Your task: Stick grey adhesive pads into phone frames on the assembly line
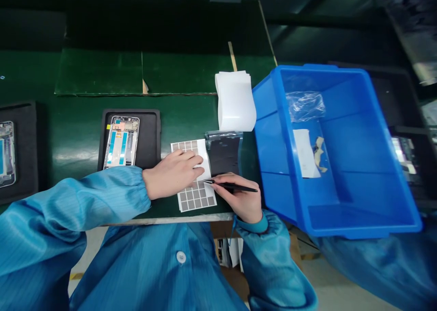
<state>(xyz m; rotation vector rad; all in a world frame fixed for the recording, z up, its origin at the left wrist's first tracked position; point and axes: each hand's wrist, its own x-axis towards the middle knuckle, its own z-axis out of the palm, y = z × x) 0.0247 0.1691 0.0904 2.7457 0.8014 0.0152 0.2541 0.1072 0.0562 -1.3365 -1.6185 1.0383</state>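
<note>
A white sheet of grey square stickers (pixel 197 198) lies on the green bench near its front edge. My left hand (pixel 175 172) rests flat across the sheet's middle, fingers stretched out, covering some of the squares. Black tweezers (pixel 235 186) are pinched in my right hand (pixel 246 201), their tips touching or just above the sheet's right part. To the left, an opened phone (pixel 122 142) with its inner parts showing sits in a black tray (pixel 149 135). A black sheet in a clear sleeve (pixel 224 152) lies beside the stickers, partly under the right hand.
A large blue bin (pixel 283 165) stands at the right, holding clear plastic wrap (pixel 306 106) and paper scraps (pixel 305 154). A curled stack of white sheets (pixel 235 101) is behind the sticker sheet. Another opened phone (pixel 7 154) lies at the far left. A raised green board (pixel 184 72) spans the back.
</note>
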